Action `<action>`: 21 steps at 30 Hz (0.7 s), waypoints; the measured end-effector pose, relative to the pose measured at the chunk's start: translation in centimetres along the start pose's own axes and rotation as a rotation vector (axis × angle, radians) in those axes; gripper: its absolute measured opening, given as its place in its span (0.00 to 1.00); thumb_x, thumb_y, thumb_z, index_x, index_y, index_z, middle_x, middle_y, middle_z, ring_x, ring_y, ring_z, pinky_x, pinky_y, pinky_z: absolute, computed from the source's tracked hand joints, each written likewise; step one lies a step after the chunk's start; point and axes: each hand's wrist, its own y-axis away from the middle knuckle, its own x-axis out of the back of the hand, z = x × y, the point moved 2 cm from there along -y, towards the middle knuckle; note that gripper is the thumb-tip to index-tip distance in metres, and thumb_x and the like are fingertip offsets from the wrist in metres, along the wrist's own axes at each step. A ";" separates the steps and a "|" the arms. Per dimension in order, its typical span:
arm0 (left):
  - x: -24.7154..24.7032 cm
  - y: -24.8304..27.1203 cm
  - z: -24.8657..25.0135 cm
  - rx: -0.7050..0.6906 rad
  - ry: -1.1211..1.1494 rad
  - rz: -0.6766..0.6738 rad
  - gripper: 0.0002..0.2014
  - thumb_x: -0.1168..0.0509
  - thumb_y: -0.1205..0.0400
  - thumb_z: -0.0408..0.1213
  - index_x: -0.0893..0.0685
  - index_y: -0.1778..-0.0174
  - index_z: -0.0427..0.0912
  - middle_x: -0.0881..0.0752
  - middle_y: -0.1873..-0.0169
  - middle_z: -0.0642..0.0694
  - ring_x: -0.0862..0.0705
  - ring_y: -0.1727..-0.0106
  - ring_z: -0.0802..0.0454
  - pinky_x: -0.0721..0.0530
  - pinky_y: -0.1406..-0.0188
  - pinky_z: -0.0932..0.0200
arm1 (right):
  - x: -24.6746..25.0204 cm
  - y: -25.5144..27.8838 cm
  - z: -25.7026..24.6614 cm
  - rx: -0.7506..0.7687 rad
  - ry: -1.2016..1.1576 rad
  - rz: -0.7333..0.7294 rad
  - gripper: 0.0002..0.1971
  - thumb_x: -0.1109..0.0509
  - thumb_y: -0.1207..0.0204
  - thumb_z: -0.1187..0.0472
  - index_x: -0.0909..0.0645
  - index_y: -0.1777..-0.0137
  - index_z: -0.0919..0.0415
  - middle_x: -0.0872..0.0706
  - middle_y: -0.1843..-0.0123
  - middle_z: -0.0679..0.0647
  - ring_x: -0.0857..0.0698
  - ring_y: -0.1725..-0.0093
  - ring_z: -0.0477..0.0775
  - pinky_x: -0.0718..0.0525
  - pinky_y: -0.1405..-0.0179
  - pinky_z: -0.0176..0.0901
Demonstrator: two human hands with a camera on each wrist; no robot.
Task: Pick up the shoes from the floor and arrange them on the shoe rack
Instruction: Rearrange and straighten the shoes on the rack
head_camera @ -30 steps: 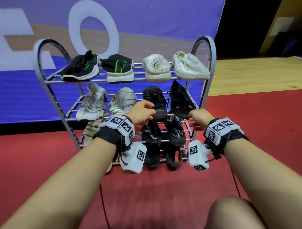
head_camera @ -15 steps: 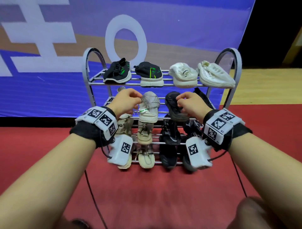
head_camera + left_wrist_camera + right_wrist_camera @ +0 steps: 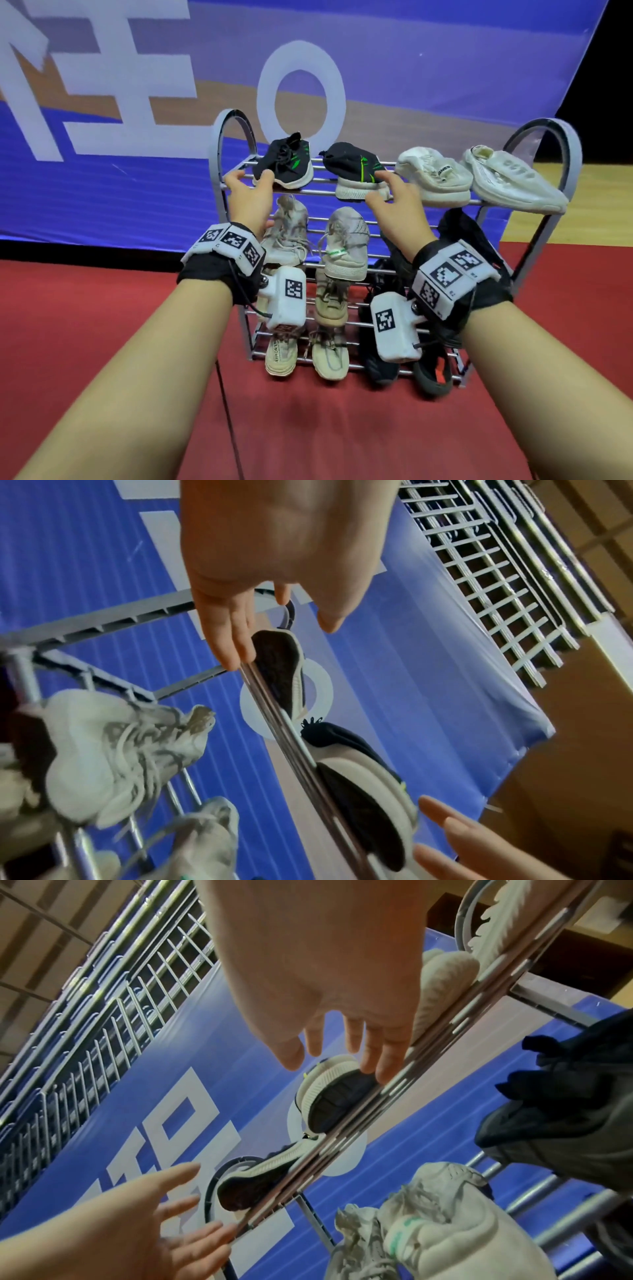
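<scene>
I count one four-tier shoe rack [image 3: 567,161], two black-and-green sneakers [image 3: 286,164], two white shoes [image 3: 433,178], two grey sneakers [image 3: 346,246] and two hands [image 3: 250,198].

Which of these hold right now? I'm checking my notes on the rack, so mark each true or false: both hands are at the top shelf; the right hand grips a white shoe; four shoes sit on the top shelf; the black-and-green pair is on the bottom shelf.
1. Both the left hand and right hand are at the top shelf: true.
2. The right hand grips a white shoe: false; its fingers are spread, holding nothing.
3. Four shoes sit on the top shelf: true.
4. The black-and-green pair is on the bottom shelf: false; it is on the top shelf.
</scene>
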 end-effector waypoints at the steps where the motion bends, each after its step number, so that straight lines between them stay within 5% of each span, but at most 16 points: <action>1: 0.0 -0.7 -0.1 -0.014 -0.042 -0.007 0.22 0.40 0.18 0.46 0.37 0.31 0.46 0.26 0.59 0.51 0.20 0.55 0.44 0.14 0.55 0.47 | -0.3 -0.2 0.2 0.001 0.007 -0.004 0.22 0.37 0.21 0.62 0.28 0.26 0.56 0.31 0.29 0.63 0.23 0.41 0.56 0.32 0.33 0.35; 4: -0.5 -2.1 -0.4 0.012 -0.048 -0.100 0.18 0.40 0.18 0.46 0.37 0.36 0.48 0.25 0.57 0.50 0.21 0.62 0.47 0.15 0.60 0.51 | -0.6 -1.0 0.7 -0.005 0.034 0.024 0.21 0.37 0.20 0.62 0.28 0.27 0.58 0.34 0.29 0.62 0.23 0.45 0.55 0.35 0.41 0.28; 8: -1.7 -2.8 -1.3 0.144 0.236 -0.162 0.17 0.37 0.18 0.41 0.39 0.40 0.51 0.23 0.52 0.46 0.16 0.66 0.46 0.13 0.68 0.57 | -1.2 -1.6 1.0 0.028 0.054 0.080 0.18 0.37 0.21 0.64 0.27 0.31 0.61 0.35 0.31 0.62 0.29 0.53 0.50 0.37 0.51 0.25; 14: -2.5 -3.5 -1.0 0.085 0.428 -0.016 0.21 0.38 0.20 0.26 0.34 0.33 0.43 0.23 0.35 0.36 0.17 0.42 0.44 0.14 0.69 0.64 | -1.2 -1.9 1.0 -0.016 0.035 0.036 0.19 0.35 0.23 0.60 0.27 0.33 0.60 0.38 0.41 0.54 0.29 0.46 0.49 0.37 0.52 0.24; 18: -1.5 -2.9 0.4 0.022 0.570 0.012 0.23 0.40 0.20 0.22 0.32 0.29 0.39 0.24 0.38 0.37 0.16 0.53 0.49 0.11 0.62 0.63 | -0.3 -1.8 0.3 -0.107 0.051 -0.044 0.20 0.36 0.22 0.55 0.27 0.30 0.55 0.36 0.41 0.54 0.25 0.41 0.54 0.34 0.48 0.31; 21: -0.6 -2.4 2.3 -0.069 0.603 -0.017 0.23 0.40 0.20 0.22 0.31 0.28 0.39 0.22 0.38 0.35 0.16 0.63 0.55 0.11 0.53 0.58 | 0.1 -1.5 -0.3 -0.108 0.085 -0.098 0.21 0.38 0.20 0.54 0.29 0.28 0.56 0.34 0.33 0.59 0.25 0.45 0.54 0.35 0.55 0.28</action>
